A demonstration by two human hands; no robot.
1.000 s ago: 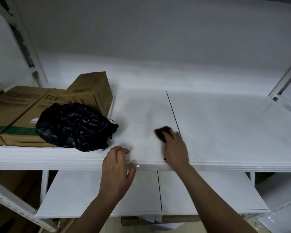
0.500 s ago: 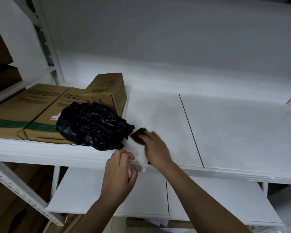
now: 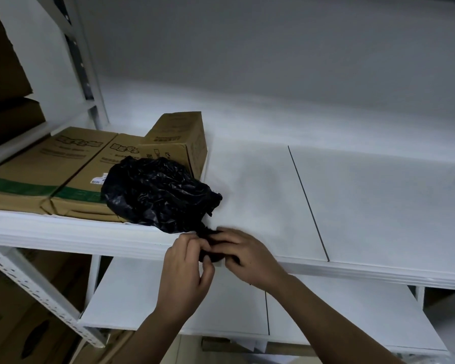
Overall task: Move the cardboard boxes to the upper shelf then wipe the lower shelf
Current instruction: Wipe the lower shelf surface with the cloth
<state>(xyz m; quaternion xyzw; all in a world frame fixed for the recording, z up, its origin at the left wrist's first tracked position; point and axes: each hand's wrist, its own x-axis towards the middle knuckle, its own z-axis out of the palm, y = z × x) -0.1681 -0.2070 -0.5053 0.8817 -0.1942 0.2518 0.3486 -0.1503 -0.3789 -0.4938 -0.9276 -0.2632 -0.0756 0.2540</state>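
Observation:
Three brown cardboard boxes (image 3: 45, 169) lie at the left end of the upper white shelf (image 3: 365, 206), one smaller box (image 3: 179, 135) behind the two flat ones. A crumpled black plastic bag (image 3: 158, 193) rests partly on them. At the shelf's front edge my right hand (image 3: 244, 256) and my left hand (image 3: 187, 274) meet around a small dark cloth (image 3: 208, 243), both gripping it. Most of the cloth is hidden by my fingers. The lower white shelf (image 3: 339, 316) shows bare below my arms.
A white perforated upright (image 3: 37, 295) slants at the lower left, with more brown boxes (image 3: 13, 334) behind it. Another upright (image 3: 82, 61) rises at the back left. A seam (image 3: 307, 203) splits the upper shelf boards. A white wall stands behind.
My right hand slid the dark cloth leftward and back to the shelf's front edge. My left hand came off the edge and joined it on the cloth. The view shifted left.

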